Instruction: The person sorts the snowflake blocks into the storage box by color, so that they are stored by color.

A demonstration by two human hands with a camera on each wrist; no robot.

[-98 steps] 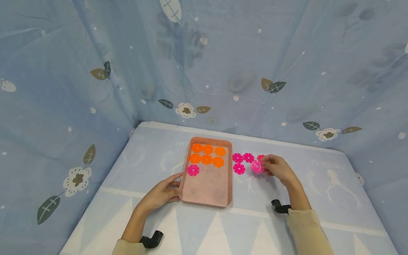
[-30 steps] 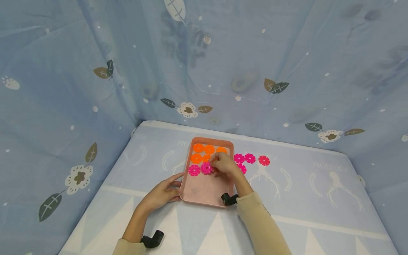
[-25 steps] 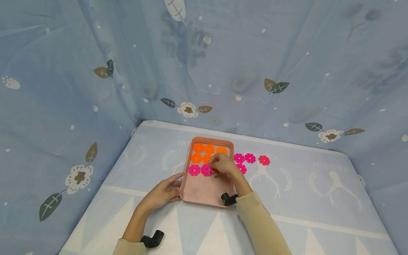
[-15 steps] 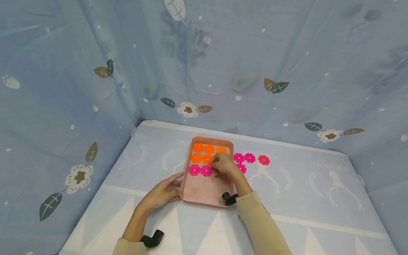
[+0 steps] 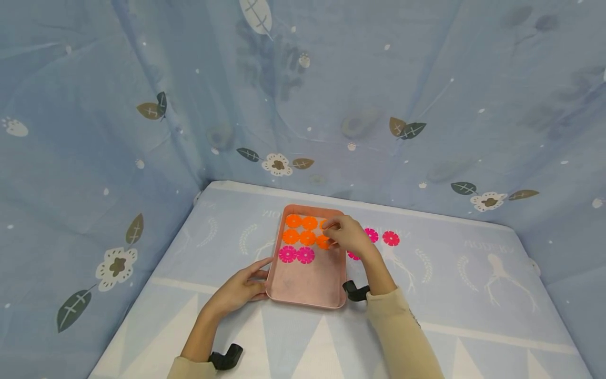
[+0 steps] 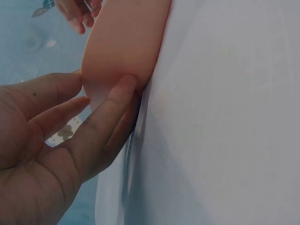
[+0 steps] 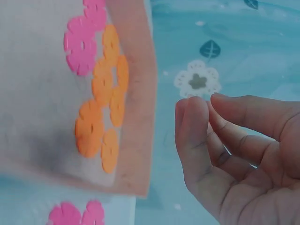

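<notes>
My left hand (image 5: 242, 287) is at the near left side of a pink tray (image 5: 307, 281). In the left wrist view its fairly straight fingers (image 6: 123, 89) rest against the tray's outer wall. Inside the tray lie two rows of orange notched plastic discs (image 5: 291, 237), with a pair of pink discs (image 5: 305, 255) side by side below them. My right hand (image 5: 349, 235) hovers over the tray's right rim, hiding part of the orange discs. In the right wrist view its thumb and fingers are loosely bent with nothing between them.
More pink discs lie on the table right of the tray, one (image 5: 371, 235) partly behind my right hand. A redder disc (image 5: 391, 238) sits farther right. Patterned blue fabric (image 5: 350, 105) rises behind the table (image 5: 454, 284).
My right hand brought a pink disc from the table into the tray, set it beside the other pink one and let go. It has since lifted rightward. The left hand stayed at the tray.
</notes>
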